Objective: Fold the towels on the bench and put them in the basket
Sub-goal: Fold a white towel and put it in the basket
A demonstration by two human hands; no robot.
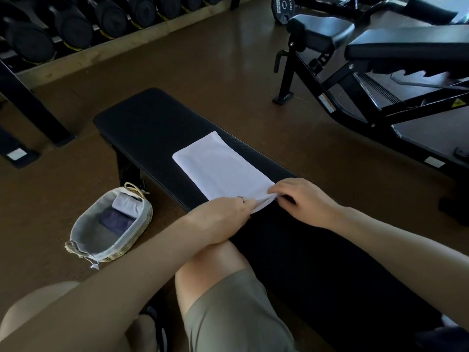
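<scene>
A white towel [220, 166] lies flat along the black flat bench [142, 125], folded into a long strip. My left hand [223, 217] pinches the towel's near left corner. My right hand [304, 201] pinches the near right corner, where the cloth bunches up between the fingers. On the floor to the left of the bench stands a wicker basket [86, 247] with a cloth liner. Inside it lie a folded white towel [125, 203] and a folded dark purple towel [116, 222].
An adjustable black bench [380, 59] stands at the right on the brown floor. A dumbbell rack [76, 24] runs along the back left. A weight plate [281, 7] leans at the top. My knees and khaki shorts [236, 311] fill the foreground.
</scene>
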